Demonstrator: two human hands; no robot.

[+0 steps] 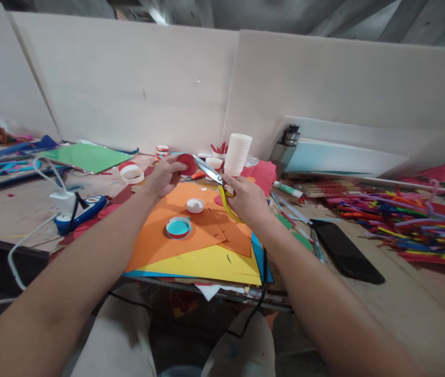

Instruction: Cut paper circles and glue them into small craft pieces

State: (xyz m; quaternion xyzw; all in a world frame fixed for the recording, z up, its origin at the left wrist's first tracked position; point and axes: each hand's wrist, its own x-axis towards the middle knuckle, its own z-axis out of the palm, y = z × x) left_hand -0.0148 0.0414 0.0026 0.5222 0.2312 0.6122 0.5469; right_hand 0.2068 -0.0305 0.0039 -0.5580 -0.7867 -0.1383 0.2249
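Pinched in my left hand [166,175] is a round red paper disc [187,164], held up above the worktop. My right hand [248,198] grips yellow-handled scissors [211,172], whose blades point left and reach the disc's right edge. Whether the blades are apart is hard to make out. Beneath both hands lie orange paper sheets [155,243] over a yellow sheet [210,264] and blue ones. On the orange paper rest a small white lid [195,205] and a shallow red-and-white ring [178,228] with blue inside.
A stack of white paper cups [238,154] stands at the back. A phone [346,250] and a pile of coloured pipe cleaners [407,220] lie to the right. A blue power strip [81,213] with cables and a green sheet [89,157] are on the left.
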